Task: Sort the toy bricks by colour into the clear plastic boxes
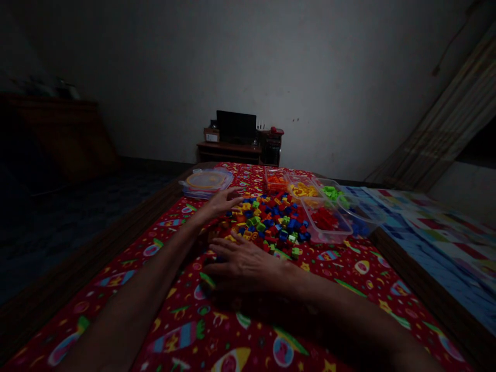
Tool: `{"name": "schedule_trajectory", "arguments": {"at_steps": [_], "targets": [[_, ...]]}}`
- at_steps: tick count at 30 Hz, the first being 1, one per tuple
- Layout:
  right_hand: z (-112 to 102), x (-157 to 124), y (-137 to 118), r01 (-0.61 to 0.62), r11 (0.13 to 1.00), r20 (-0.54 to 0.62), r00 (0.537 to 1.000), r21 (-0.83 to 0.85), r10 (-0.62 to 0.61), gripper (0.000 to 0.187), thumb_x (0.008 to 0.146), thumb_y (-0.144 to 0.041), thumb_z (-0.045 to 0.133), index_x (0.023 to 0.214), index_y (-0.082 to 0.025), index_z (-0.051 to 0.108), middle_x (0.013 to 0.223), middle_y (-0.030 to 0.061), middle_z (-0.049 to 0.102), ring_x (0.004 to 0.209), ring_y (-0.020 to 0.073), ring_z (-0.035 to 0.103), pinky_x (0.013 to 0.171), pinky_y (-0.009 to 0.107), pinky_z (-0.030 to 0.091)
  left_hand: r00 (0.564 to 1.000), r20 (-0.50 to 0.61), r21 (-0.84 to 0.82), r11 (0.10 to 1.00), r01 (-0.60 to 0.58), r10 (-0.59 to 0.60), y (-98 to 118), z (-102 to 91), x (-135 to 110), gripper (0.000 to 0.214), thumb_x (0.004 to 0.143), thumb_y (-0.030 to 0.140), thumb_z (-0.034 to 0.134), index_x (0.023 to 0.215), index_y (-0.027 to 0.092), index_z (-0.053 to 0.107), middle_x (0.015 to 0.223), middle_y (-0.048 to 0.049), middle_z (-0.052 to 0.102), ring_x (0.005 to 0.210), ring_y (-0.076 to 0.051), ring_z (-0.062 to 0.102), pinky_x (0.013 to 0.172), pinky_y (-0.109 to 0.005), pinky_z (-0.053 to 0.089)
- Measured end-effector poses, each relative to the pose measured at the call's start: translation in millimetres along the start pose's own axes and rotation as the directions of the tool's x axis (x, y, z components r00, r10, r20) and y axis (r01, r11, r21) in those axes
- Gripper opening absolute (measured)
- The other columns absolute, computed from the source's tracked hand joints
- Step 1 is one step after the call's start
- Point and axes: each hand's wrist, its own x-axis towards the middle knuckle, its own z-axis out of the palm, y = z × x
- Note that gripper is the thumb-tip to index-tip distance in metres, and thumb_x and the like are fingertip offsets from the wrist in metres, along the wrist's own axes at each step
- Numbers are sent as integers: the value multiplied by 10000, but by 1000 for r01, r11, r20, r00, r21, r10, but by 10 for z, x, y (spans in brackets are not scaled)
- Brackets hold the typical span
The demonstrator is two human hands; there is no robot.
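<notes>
A wide heap of mixed toy building bricks (277,219) in red, blue, yellow, green and orange lies on a red patterned cloth (194,315). At the heap's far left edge is my left hand (222,202), its fingers stretched out toward the bricks. My right hand (242,258) hovers over or rests on the near left edge, palm down with fingers spread. Nothing shows in either hand, though the undersides are hidden. To the right stand clear plastic boxes of sorted bricks: orange (277,179), yellow (304,190), green (332,194), red (325,219) and blue (360,226).
Stacked clear lids (207,182) lie at the cloth's far left. Beyond the table's end stands a desk (228,151) with a black monitor (236,127). A bed with a patchwork cover (437,222) is on the right. The room is dim.
</notes>
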Motion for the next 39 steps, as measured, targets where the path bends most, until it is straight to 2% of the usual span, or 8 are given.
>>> {"name": "schedule_trajectory", "arguments": {"at_steps": [7, 15, 23, 29, 31, 34, 36, 39], "targets": [[171, -140, 213, -160, 980, 93, 981, -119, 171, 241, 907, -313, 546, 1108, -211, 629, 1388, 113, 485, 1302, 287, 388, 1081, 550, 271, 989, -68, 421, 903, -89, 130, -148, -157, 10, 424, 763, 407, 582, 1100, 173, 687, 1146, -93, 698, 1051, -280, 639, 914, -386, 511], [-4, -303, 700, -399, 914, 29, 915, -75, 402, 322, 862, -175, 558, 1175, -217, 621, 1327, 135, 527, 1292, 276, 399, 1039, 467, 351, 980, 79, 483, 853, -197, 181, -258, 79, -9, 536, 710, 241, 547, 1239, 197, 615, 1216, -65, 664, 1083, -234, 617, 939, -350, 484], [-47, -727, 1180, -638, 770, -42, 769, 1, 637, 409, 877, -159, 518, 1282, -146, 566, 1108, 139, 667, 997, 219, 607, 852, 314, 444, 991, -1, 592, 799, -109, 136, -106, 89, -21, 209, 730, 317, 570, 752, 163, 709, 711, -32, 675, 704, -207, 623, 685, -291, 489], [-183, -717, 1158, -769, 629, -105, 639, -115, 762, 357, 891, -152, 456, 1206, -157, 627, 974, 137, 698, 851, 222, 625, 724, 291, 422, 989, -58, 534, 842, -85, 137, -30, 56, -19, 473, 754, 364, 579, 1188, 184, 634, 776, -16, 680, 739, -197, 620, 697, -292, 492], [-204, -652, 1124, -755, 647, -105, 655, -109, 748, 341, 895, -131, 422, 1141, -163, 657, 954, 127, 698, 818, 208, 620, 689, 276, 411, 978, -6, 541, 823, -172, 209, -17, 115, -21, 482, 756, 343, 595, 1214, 198, 616, 935, -45, 696, 888, -220, 629, 816, -333, 497], [-167, -547, 1074, -658, 749, 23, 750, -76, 661, 330, 890, -87, 393, 997, -159, 697, 911, 109, 695, 806, 183, 613, 685, 253, 405, 951, 97, 592, 751, -291, 293, -20, 237, -26, 301, 756, 324, 639, 1028, 212, 701, 1106, -80, 659, 1079, -248, 576, 969, -384, 438], [-117, -503, 1047, -578, 813, 126, 804, -64, 582, 316, 874, -60, 406, 966, -148, 695, 944, 109, 688, 874, 181, 605, 725, 243, 409, 946, 146, 636, 705, -313, 288, -28, 313, -39, 205, 781, 340, 644, 921, 214, 725, 1118, -88, 640, 1113, -263, 548, 988, -411, 419], [-58, -486, 1016, -536, 841, 183, 821, -75, 540, 319, 876, -74, 424, 1076, -161, 657, 1078, 106, 665, 1022, 203, 563, 799, 263, 412, 951, 177, 703, 644, -303, 254, -26, 383, -78, 216, 791, 380, 654, 902, 212, 731, 1151, -92, 603, 1139, -292, 506, 964, -444, 422]]}}
